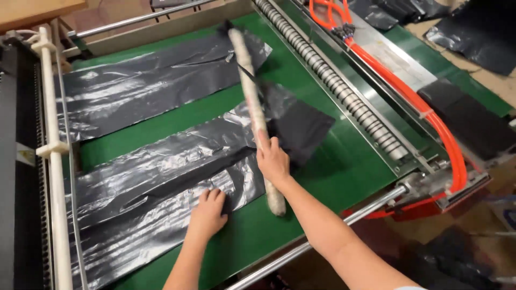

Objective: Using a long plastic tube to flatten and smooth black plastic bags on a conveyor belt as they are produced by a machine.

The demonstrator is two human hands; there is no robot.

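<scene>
Left hand (208, 215) pressed flat, fingers spread, on crinkled black plastic sheet (150, 188) lower centre, right hand (272, 160) fingers closed around long white wrapped stick (252, 102), green belt worktop (333, 172) beneath

My right palm (273, 161): turned down on the wrapped stick (252, 102), so I can't see the grip.
Stick's far tip: blurred, perhaps under a black scrap.
Near plastic sheet (134, 215): runs off the bottom edge.
Orange hoses (424, 107): upper ends cut off at the top.
</scene>
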